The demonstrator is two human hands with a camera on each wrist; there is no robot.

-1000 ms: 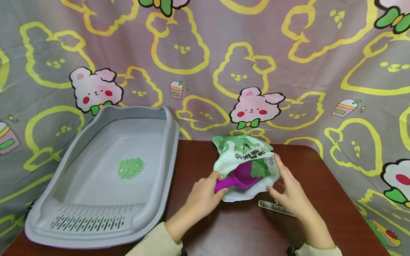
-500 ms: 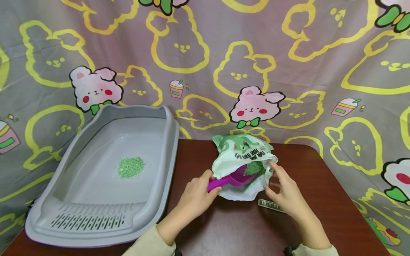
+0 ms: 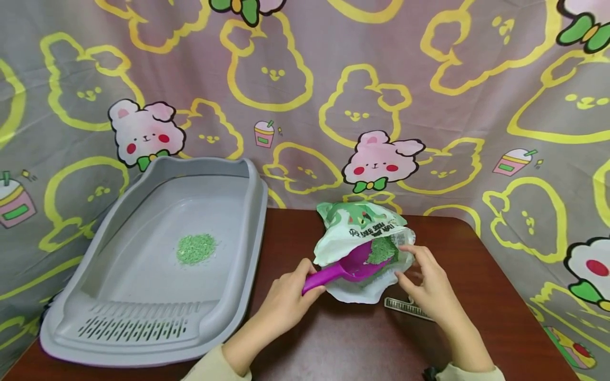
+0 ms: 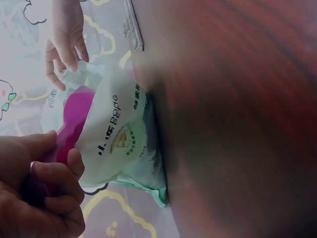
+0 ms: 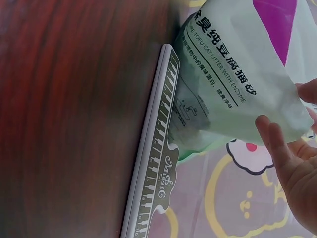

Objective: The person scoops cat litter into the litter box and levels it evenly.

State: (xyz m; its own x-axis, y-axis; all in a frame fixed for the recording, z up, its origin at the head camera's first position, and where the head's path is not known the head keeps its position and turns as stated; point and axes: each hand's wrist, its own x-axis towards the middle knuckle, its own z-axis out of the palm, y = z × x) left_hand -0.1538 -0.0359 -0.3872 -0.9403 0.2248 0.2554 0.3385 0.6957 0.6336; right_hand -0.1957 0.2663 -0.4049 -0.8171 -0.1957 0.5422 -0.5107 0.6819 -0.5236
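My left hand (image 3: 285,302) grips the handle of a purple scoop (image 3: 329,275), its bowl inside the mouth of a pale green cat litter bag (image 3: 339,241). Green litter (image 3: 382,251) fills the far part of the scoop. My right hand (image 3: 431,286) touches the right side of the bag's mouth, thumb and forefinger apart along the rim. In the left wrist view the left fingers (image 4: 59,173) curl round the purple handle. Up close in the right wrist view, fingertips (image 5: 270,131) rest against the bag's printed front.
A grey litter box (image 3: 259,238) with a slotted front stands on the left, a small heap of green litter (image 3: 196,248) on its floor. A piano-key ruler (image 3: 405,308) lies beside my right hand on the brown table (image 3: 352,344). A cartoon-print curtain (image 3: 305,63) hangs behind.
My left hand has drawn the scoop slightly left and back toward the bag's mouth. My right thumb and forefinger have come closer together at the rim, which has shifted a little.
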